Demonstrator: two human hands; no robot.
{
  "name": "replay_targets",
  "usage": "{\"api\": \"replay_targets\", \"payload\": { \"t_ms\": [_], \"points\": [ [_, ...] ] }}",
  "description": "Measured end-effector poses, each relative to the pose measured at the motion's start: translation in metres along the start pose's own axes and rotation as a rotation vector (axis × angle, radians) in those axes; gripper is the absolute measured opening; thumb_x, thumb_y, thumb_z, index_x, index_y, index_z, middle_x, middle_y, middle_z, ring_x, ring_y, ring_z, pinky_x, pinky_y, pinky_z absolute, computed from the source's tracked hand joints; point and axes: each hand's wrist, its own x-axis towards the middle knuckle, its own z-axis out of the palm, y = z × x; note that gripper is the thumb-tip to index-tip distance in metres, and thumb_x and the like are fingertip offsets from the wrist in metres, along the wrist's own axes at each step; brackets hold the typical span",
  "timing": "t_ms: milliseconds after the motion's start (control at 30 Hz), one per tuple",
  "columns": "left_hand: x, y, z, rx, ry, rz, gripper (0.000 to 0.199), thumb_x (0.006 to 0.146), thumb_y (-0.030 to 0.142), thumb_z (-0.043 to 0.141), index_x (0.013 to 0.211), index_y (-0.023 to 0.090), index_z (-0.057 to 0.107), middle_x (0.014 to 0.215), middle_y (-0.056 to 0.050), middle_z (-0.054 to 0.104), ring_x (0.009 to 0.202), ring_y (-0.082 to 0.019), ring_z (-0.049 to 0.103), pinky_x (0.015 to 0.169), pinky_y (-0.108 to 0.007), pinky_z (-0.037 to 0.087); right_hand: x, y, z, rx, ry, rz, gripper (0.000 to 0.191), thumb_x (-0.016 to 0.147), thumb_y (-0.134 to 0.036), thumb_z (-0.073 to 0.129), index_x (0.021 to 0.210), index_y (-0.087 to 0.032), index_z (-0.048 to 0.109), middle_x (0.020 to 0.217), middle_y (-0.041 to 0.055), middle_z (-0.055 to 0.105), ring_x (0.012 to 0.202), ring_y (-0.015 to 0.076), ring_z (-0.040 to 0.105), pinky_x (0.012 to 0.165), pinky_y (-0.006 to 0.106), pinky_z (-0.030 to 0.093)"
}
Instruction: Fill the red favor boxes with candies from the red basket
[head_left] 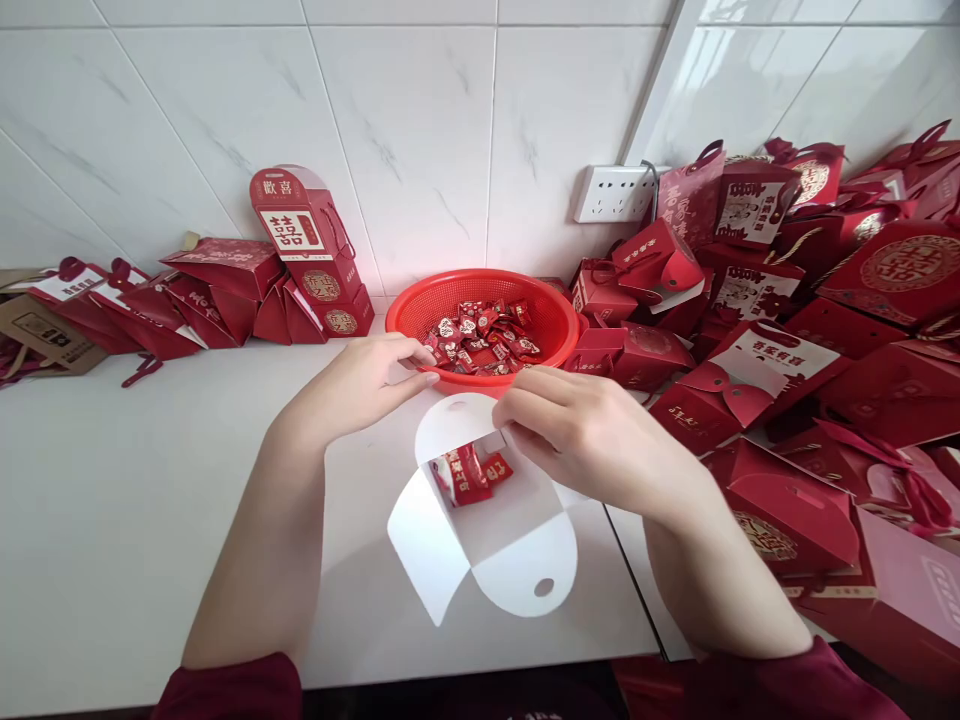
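An unfolded gift box [517,560] stands on the table with its white insides up and its flaps spread; two flaps have a slot hole. Inside it lie red candy packets [469,475]. My right hand [577,420] is at the box's far right edge, its fingers curled and closed on a side flap. My left hand [367,380] is at the near left rim of a red plastic basket [409,300], thumb and fingers apart with nothing visible between them. Red-wrapped candies [487,335] fill the bottom of the basket.
Finished red gift boxes [757,375] pile up on the right. More red boxes [225,275] line the wall at left, with a tall upright box [307,255] among them. A white power strip [615,193] is on the tiled wall. A dark seam [634,580] crosses the white table [150,500].
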Motion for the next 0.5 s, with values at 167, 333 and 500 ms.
{"api": "replay_targets", "payload": {
  "t_ms": [167,333,500],
  "points": [
    [0.002,-0.010,-0.001,-0.007,0.026,-0.091,0.032,0.091,0.049,0.056,0.107,0.026,0.072,0.113,-0.001,0.072,0.104,-0.024,0.066,0.087,-0.032,0.051,-0.001,0.003,-0.005,-0.061,-0.015,0.010,0.020,0.093,-0.008,0.046,0.083,-0.021,0.058,0.079,0.0037,0.061,0.069,0.0172,0.049,0.063,0.032,0.036],
    [0.007,-0.017,0.006,-0.019,0.049,-0.149,0.028,0.091,0.045,0.055,0.103,0.026,0.072,0.111,-0.001,0.073,0.103,-0.023,0.067,0.087,-0.031,0.052,0.018,0.015,0.024,-0.091,-0.301,0.205,0.018,0.091,-0.007,0.050,0.083,-0.019,0.061,0.082,0.0027,0.067,0.065,0.0154,0.055,0.054,0.030,0.025],
    [0.012,-0.032,0.012,0.032,0.131,-0.194,0.025,0.091,0.040,0.052,0.097,0.025,0.071,0.107,-0.002,0.074,0.098,-0.022,0.068,0.084,-0.031,0.052,0.026,0.027,0.036,-0.142,-0.420,0.396,0.018,0.096,-0.012,0.047,0.090,-0.017,0.063,0.080,0.0054,0.070,0.066,0.0188,0.063,0.051,0.030,0.021]
  ]
}}
